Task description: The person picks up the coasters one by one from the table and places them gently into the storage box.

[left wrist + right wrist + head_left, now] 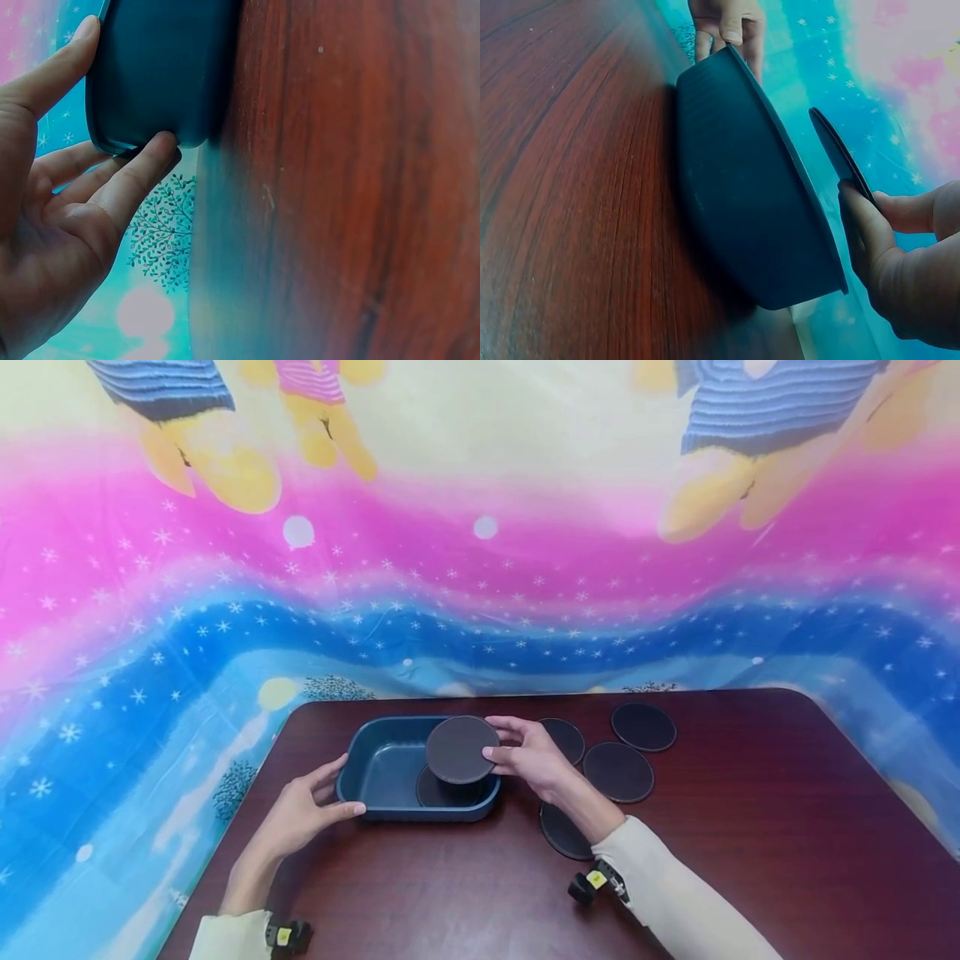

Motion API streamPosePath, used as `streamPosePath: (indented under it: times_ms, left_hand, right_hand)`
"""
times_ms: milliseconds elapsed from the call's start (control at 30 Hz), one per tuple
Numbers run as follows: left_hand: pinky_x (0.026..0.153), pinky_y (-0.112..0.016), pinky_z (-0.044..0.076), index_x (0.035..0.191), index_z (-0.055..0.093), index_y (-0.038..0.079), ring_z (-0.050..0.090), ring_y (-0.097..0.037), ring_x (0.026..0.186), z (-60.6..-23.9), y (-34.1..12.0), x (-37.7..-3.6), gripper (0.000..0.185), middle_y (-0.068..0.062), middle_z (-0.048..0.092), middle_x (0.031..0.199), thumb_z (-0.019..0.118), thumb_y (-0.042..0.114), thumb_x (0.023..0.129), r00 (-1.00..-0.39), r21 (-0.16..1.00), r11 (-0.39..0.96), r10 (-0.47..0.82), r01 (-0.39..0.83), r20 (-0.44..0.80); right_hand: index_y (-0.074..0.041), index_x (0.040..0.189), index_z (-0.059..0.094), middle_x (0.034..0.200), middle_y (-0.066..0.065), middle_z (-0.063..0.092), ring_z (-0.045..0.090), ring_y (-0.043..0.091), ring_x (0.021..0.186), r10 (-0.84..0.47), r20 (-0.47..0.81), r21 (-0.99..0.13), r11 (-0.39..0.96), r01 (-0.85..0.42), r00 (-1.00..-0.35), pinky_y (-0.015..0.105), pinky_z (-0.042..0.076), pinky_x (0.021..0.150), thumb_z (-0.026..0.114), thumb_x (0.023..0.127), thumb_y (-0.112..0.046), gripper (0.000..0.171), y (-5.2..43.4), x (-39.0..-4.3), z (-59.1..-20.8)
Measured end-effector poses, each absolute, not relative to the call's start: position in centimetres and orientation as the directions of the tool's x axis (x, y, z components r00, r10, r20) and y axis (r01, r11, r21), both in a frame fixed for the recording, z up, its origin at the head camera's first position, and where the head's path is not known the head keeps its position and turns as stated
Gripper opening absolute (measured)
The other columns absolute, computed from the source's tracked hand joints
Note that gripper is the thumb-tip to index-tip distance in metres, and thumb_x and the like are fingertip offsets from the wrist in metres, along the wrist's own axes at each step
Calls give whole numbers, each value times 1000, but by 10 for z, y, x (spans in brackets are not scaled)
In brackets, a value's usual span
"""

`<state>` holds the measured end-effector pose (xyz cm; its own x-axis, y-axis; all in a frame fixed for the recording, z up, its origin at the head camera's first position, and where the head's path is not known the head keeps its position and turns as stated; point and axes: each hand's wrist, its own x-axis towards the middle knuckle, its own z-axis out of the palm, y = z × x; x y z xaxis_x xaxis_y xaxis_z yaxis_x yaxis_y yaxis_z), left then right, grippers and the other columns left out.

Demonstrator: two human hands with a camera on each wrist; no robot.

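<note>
While the left hand (303,814) steadies the tray (375,768) at its near left corner, thumb against the front wall and fingers along the side, straight rather than wrapped round it, the right hand (528,756) pinches a dark disc (459,748) by its edge and holds it level just above the tray's right half. That edge grip keeps the fingers (866,232) clear of the rim, as the right wrist view shows: the disc (840,157) hangs apart from the tray (742,202), not touching it. One more disc (435,792) already lies flat on the tray floor, right under the held one. The left wrist view confirms the brace: the thumb (139,176) presses the tray wall (161,67) where it meets the table (345,195), so the tray seems unlikely to slide.

Four other discs lie flat on the table (750,827) to the right of the tray: one (562,739) partly behind the right hand, one (643,727) farther back, one (618,772) just beside the wrist, and one (562,835) half hidden under the forearm. A bright patterned cloth (480,568) hangs behind.
</note>
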<state>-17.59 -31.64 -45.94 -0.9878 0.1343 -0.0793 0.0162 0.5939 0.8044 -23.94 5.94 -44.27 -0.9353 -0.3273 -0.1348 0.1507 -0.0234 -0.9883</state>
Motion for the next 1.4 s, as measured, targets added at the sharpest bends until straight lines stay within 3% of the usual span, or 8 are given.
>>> streamPosePath:
  times_ms: [533,933,1400]
  left_hand:
    - [100,-47,63,169,33,6,55,-45,145,-459,-316,-175,99,-28,42,167,88,36,92,-986,795,607,140,16,-87]
    - [102,-46,62,169,33,8,55,-44,146,-460,-318,-176,101,-25,41,169,88,41,91,-988,791,612,130,14,-83]
    - [103,-48,61,169,34,10,55,-44,146,-462,-318,-177,101,-24,42,169,87,43,91,-989,783,621,125,16,-78]
  right_hand:
    - [-3,157,53,134,23,66,75,11,88,-323,-144,-985,-47,168,-935,30,66,82,68,100,6,60,39,-237,-442]
    - [-6,157,54,136,25,63,77,16,94,-337,-150,-985,-24,168,-929,38,66,90,68,101,4,58,32,-239,-445]
    - [-6,158,52,139,26,62,76,15,96,-357,-136,-990,23,136,-924,39,66,90,69,101,3,61,26,-239,-444]
